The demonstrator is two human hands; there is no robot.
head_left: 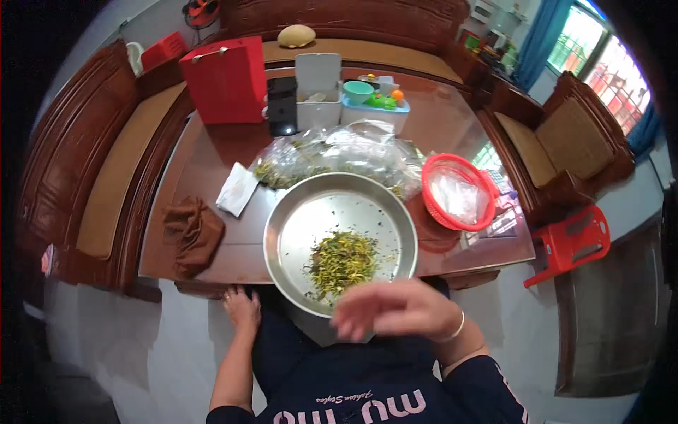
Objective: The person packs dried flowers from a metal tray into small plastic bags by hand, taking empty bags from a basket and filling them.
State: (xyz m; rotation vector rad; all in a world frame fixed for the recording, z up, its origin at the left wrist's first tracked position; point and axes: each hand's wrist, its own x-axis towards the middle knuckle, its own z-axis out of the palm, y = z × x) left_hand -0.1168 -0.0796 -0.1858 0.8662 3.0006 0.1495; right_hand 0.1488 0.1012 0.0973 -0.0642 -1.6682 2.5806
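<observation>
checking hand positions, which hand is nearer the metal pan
Right. The right hand is over the near rim of the metal pan; the left hand is off to its left, by the table.

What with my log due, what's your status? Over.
Right hand blurred over metal pan, near rim. Left hand by table. Yellow-green plant bits heaped inside. Plastic bags behind.

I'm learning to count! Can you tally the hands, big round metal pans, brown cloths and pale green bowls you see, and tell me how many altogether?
Hands, one left and one right: 2
Round metal pan: 1
Brown cloth: 1
Pale green bowl: 1
Total: 5
</observation>
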